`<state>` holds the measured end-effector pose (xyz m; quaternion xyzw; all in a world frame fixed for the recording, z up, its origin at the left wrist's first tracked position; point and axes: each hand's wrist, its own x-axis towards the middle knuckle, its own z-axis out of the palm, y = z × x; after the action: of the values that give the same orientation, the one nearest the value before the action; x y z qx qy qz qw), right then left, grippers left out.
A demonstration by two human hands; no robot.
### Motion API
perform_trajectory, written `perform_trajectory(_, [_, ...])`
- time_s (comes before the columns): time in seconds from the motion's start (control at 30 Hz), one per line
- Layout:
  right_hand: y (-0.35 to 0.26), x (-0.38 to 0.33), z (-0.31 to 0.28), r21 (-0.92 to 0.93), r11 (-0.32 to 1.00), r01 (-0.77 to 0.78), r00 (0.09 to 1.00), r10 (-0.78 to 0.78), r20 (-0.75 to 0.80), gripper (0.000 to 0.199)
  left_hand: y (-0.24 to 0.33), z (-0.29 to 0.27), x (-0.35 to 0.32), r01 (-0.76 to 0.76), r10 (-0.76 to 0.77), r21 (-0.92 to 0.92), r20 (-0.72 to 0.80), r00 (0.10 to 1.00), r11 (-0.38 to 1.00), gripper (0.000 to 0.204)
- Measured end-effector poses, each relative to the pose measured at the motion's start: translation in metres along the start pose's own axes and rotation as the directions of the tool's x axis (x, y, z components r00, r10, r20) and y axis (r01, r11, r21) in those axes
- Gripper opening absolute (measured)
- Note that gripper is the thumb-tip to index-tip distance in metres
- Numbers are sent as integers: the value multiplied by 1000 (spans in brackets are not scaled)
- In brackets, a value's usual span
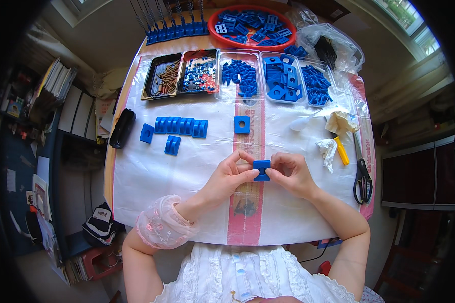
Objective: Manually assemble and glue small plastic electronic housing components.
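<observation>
Between my two hands, above the middle of the white sheet, is a small blue plastic piece (pixel 262 164). My left hand (pixel 234 171) pinches its left side with thumb and fingers. My right hand (pixel 290 172) grips the right side the same way, thumb at the lower edge. Just beyond lies a flat blue square with a round hole (pixel 241 124). To the left sit a row of blue ridged pieces (pixel 181 126), a separate ridged piece (pixel 172 145) and another blue square with a hole (pixel 147 133).
Open trays along the back hold screws (pixel 169 76), nuts (pixel 199 74) and blue parts (pixel 283 81). Behind them stands a red basin (pixel 212 35) of blue pieces. Scissors (pixel 362 183), a yellow-handled tool (pixel 341 150) and crumpled tissue (pixel 327 151) lie right; a black case (pixel 122 128) lies left.
</observation>
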<state>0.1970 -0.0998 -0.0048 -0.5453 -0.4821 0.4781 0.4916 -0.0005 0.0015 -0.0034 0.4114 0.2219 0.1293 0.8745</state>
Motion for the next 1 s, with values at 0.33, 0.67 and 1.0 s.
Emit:
perform_trajectory(0.33, [-4,0,0,-21,1000,0,1000,0,-1,10,-2,-2,1,-3,3,11,6,1000,1000,20])
perform_trajectory(0.67, [-3,-1,0,-5,1000,0,1000,0,1,10,0,-1,0,1,-1,13,13,1000,1000,20])
perform_trajectory(1.0, [-1,0,-1,6,1000,5,1000,-5,-2,9,-1,5,-2,-80,83,121,-19,996,989,24])
